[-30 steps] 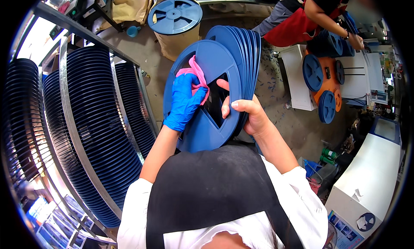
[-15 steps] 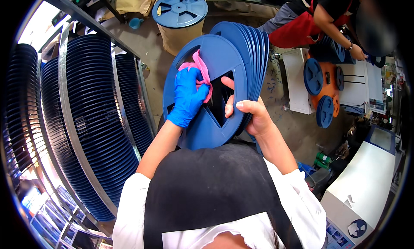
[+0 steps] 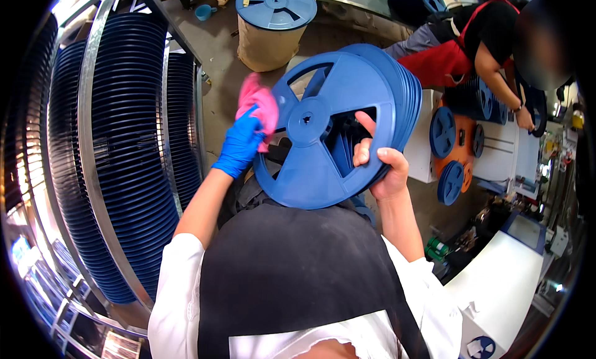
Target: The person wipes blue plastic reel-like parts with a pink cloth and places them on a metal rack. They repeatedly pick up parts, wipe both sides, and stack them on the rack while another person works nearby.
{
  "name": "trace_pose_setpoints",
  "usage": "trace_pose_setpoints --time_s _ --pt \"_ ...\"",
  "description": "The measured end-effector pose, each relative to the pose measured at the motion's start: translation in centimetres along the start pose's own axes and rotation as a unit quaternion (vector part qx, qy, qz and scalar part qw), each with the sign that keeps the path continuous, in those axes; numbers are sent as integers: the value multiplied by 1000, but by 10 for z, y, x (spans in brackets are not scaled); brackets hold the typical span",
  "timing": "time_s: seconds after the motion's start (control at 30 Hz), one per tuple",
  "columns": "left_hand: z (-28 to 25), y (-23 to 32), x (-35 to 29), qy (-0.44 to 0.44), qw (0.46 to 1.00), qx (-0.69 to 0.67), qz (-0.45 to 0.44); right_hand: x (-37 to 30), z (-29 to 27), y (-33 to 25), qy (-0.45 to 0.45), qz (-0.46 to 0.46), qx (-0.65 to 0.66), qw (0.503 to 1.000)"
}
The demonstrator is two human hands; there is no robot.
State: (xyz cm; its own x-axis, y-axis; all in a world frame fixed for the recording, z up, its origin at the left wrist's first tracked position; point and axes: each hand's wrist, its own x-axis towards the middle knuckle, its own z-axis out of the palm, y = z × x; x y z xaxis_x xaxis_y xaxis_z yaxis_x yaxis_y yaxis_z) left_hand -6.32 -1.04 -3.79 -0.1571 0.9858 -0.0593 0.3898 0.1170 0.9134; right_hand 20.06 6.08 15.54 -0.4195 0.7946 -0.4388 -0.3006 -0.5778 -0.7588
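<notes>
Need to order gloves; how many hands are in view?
3: the left hand, gloved, holding a pink cloth; the right hand, bare, holding blue discs; a co-worker's hand, upper right. That co-worker's other hand may be hidden.

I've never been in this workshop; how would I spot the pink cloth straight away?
Start at the black apron at the bottom centre, then look just above it to the big blue reel with wide openings. At that reel's left edge, the person's left hand holds the pink cloth. Its bright colour sets it apart from the blue glove and blue reel beside it.
</notes>
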Motion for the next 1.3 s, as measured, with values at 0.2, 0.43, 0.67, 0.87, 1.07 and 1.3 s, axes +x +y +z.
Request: trace_pose_setpoints --time_s 0.2,0.43,0.67,0.87,1.07,1.3 --pt "-33 -68 -43 125 937 -212 -248 2 -36 2 -54 -56 95 992" --pt "-31 34 -33 -36 725 -633 -268 20 -64 6 -105 -78 184 974" --pt "-67 60 -18 27 702 -693 -163 59 -59 16 -153 -84 229 958" --pt "-79 48 -32 72 727 -667 -149 81 -45 9 -226 -84 255 936" --pt "-99 57 -38 146 764 -621 -97 106 -13 5 -242 -59 225 942" --pt "-112 63 -64 192 777 -592 -94 115 -3 12 -258 -22 232 938"
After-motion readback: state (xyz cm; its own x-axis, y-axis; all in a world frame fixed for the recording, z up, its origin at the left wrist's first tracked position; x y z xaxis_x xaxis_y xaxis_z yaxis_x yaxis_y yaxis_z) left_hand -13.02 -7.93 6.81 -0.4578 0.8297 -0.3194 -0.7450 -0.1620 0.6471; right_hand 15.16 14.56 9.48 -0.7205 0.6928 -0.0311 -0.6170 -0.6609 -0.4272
